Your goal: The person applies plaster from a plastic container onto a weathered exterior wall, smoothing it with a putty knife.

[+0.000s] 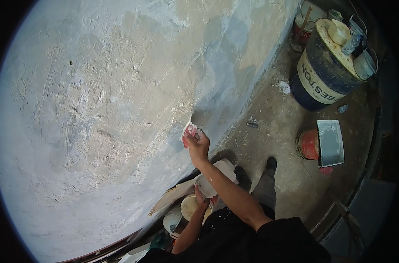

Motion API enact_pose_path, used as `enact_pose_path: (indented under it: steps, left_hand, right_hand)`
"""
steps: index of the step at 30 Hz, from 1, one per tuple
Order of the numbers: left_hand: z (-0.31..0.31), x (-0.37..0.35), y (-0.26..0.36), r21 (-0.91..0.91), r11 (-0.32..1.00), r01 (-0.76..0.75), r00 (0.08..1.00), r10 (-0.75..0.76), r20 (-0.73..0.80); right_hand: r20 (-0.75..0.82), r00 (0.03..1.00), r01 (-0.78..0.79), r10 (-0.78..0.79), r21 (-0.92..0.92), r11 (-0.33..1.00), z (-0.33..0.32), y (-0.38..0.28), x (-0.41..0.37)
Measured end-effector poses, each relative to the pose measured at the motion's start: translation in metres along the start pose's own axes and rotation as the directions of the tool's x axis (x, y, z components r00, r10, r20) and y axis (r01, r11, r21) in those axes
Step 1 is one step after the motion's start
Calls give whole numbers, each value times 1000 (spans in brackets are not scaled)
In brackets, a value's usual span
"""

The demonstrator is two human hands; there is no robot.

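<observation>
Pressed to the plastered wall (107, 101), a putty scraper (190, 132) with a red, plaster-smeared body is in the closed fingers of my right hand (199, 148). Its working edge seems to touch the rough coat, though the contact line is partly hidden. Lower down, my left hand (201, 198) grips the side of a pale, plaster-covered board (208, 183). My right forearm crosses in front of part of this board. Thick ridged plaster covers much of the wall, with smoother grey-blue patches near its lower edge.
A large dark drum (315, 72) at upper right carries tubs and a small pail (365, 65) on top. A grey tray (331, 143) rests on a red bucket (308, 144). Several buckets, one whitish (172, 219), stand by my left arm. Debris dots the concrete floor (291, 184).
</observation>
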State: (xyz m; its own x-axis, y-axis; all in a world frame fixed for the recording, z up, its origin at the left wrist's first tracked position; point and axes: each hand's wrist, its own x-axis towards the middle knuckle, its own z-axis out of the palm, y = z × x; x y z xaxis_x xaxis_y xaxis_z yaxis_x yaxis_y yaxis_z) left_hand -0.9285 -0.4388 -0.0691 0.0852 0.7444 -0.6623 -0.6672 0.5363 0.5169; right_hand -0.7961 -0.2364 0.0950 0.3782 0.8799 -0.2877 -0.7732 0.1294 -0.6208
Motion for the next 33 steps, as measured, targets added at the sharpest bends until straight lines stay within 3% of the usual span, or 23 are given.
enact_pose_path:
  steps: [3, 4, 6, 9, 12, 16, 18, 21, 23, 26, 29, 33]
  left_hand:
    - [-37, 12, -9, -83, 992, 93, 995, -90, 44]
    - [-42, 14, -11, -110, 988, 108, 993, -102, 57]
    - [-47, 18, -16, -123, 986, 116, 993, -111, 48]
    - [-35, 13, -13, -89, 994, 57, 998, -57, 7]
    - [-21, 4, -7, -38, 999, -6, 1000, 5, -20]
    - [5, -12, -1, -7, 1000, -2, 1000, 2, -26]
    - [-1, -11, -5, 6, 1000, -13, 1000, 13, -12]
    - [-6, -10, -10, 66, 998, -21, 1000, 21, 10]
    - [-22, -9, -17, 109, 994, -23, 1000, 22, 13]
    - [-35, -12, -26, 316, 936, -154, 988, 145, 54]
    - [-8, -24, -15, 96, 995, 12, 999, -8, -39]
    - [-3, -23, -12, 169, 985, -27, 1000, 28, -3]
  right_hand:
    - [87, 994, 88, -71, -205, 975, 42, -27, -24]
    - [99, 975, 220, -201, -271, 937, 54, -26, -29]
    - [129, 973, 221, -194, -250, 943, 69, -41, -47]
    - [97, 941, 340, -326, -267, 902, 69, -51, -58]
    - [25, 987, 162, -161, -267, 950, 28, -51, -52]
    - [-174, 971, 123, -164, -222, 967, -46, -30, -10]
    - [-341, 940, -62, -15, -214, 975, -90, 5, 23]
    - [-404, 915, -155, -8, -370, 916, -131, 55, 57]
    - [-343, 939, -105, -3, -295, 950, -135, 68, 63]
    - [-215, 976, -66, 24, -192, 979, -136, 77, 66]
    - [-159, 985, -95, 68, -166, 981, -133, 68, 62]
    - [-124, 990, -90, 71, -159, 983, -128, 63, 59]
